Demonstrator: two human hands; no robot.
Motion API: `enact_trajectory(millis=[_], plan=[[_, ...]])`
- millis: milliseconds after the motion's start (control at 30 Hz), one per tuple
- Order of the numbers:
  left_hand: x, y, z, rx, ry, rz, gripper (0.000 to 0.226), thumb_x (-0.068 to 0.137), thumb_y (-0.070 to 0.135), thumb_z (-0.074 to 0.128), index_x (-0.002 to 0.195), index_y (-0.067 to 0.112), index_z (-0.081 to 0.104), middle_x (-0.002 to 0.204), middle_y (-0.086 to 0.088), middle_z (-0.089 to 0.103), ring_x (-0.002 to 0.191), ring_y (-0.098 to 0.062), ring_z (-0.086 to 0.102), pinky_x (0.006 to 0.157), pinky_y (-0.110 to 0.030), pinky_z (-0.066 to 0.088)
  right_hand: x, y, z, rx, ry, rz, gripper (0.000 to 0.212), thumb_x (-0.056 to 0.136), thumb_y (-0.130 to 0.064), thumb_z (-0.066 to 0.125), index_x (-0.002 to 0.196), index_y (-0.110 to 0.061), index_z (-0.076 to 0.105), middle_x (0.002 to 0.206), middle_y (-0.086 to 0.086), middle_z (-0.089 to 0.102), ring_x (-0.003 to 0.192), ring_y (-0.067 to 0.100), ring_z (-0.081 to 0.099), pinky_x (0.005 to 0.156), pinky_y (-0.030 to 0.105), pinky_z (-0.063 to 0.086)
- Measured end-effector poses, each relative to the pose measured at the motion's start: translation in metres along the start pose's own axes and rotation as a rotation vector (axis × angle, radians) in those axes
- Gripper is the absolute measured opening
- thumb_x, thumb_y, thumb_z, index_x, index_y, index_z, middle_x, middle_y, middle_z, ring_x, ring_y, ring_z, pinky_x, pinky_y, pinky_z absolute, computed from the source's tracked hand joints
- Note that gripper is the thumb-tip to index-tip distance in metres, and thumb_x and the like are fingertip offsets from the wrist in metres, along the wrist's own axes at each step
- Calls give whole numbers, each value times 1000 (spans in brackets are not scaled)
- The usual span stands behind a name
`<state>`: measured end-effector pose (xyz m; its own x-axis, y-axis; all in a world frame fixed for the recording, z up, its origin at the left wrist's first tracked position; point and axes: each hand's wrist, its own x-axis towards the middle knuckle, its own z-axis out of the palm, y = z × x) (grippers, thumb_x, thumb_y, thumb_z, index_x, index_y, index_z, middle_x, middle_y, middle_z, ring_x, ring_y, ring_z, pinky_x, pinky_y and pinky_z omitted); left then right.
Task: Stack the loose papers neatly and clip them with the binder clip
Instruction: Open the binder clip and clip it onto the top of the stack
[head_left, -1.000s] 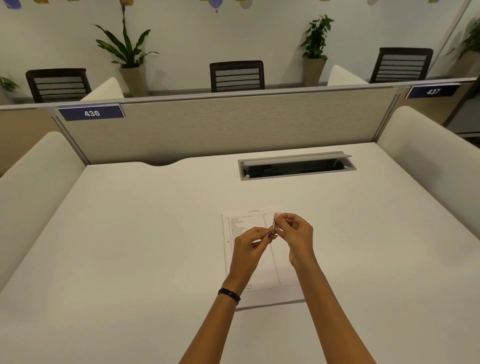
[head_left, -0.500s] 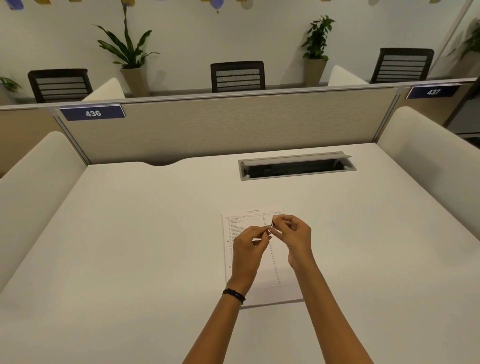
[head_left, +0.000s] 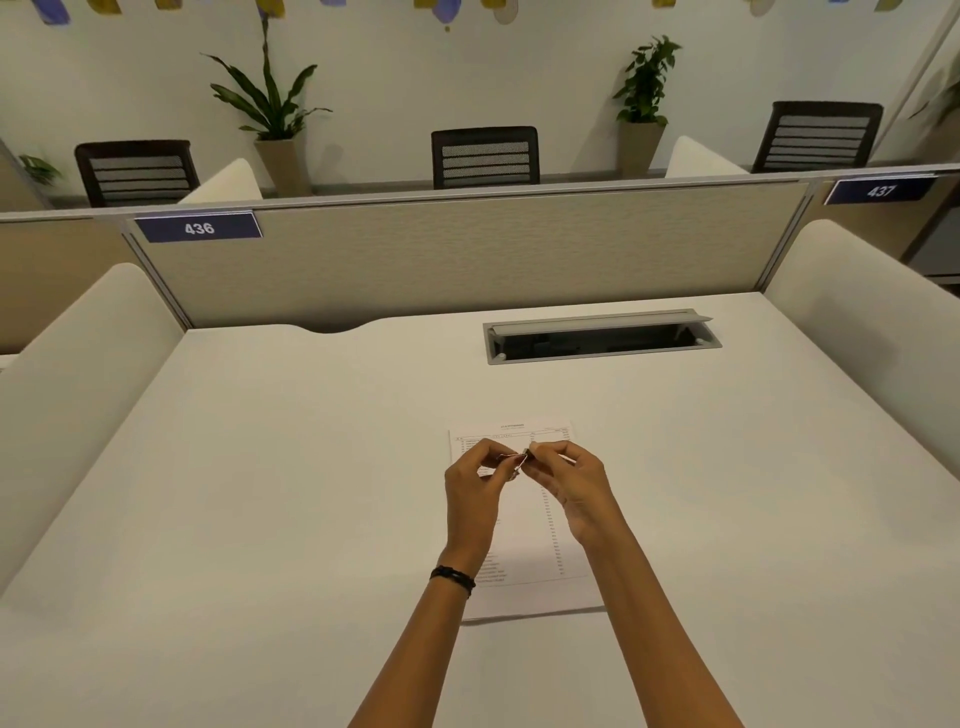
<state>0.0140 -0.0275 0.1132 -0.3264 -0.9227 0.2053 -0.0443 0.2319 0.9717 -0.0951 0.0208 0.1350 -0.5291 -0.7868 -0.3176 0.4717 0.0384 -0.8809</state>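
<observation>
A stack of printed papers (head_left: 524, 545) lies flat on the white desk (head_left: 260, 493), its edges roughly squared. Just above its far end, both hands pinch a small binder clip (head_left: 522, 456). My left hand (head_left: 475, 488) grips the clip's wire handles with thumb and fingertips. My right hand (head_left: 569, 483) holds the dark body of the clip from the right. The clip is clear of the paper. A dark bracelet sits on my left wrist.
An open cable tray (head_left: 602, 340) is set into the desk beyond the papers. A beige partition (head_left: 467, 249) closes the far edge, and padded white dividers stand at the left (head_left: 67, 395) and right (head_left: 872, 332). Chairs and potted plants are behind the partition.
The hands have lowered slightly and spread a little, turning the clip from upright to lying sideways between them. The papers have not moved.
</observation>
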Motion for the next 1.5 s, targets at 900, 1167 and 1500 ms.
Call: enact_trajectory(millis=[900,1167,1500], plan=[[12,7,-3,-92,-3,-83,16,86,26,62,81,39,71,89,10,69,84,-8,59,72,-25,45,-3,1,8,231,-123,116,15,83,-2,61,96,4,65,91,13,71,83,19,71,68,20,56],[10,8,-11,-49,-162,46,21,90,24,53,104,28,69,102,14,64,104,-6,58,86,-18,48,-3,-10,8,265,-185,119,17,87,-6,57,101,-2,65,95,10,70,84,16,70,75,23,57],[16,10,-25,-22,-345,81,29,83,16,66,107,30,65,105,12,64,97,-6,63,81,-17,53,-4,-7,4,147,-195,129,28,88,-6,56,115,-7,59,103,7,68,91,14,67,73,19,57]])
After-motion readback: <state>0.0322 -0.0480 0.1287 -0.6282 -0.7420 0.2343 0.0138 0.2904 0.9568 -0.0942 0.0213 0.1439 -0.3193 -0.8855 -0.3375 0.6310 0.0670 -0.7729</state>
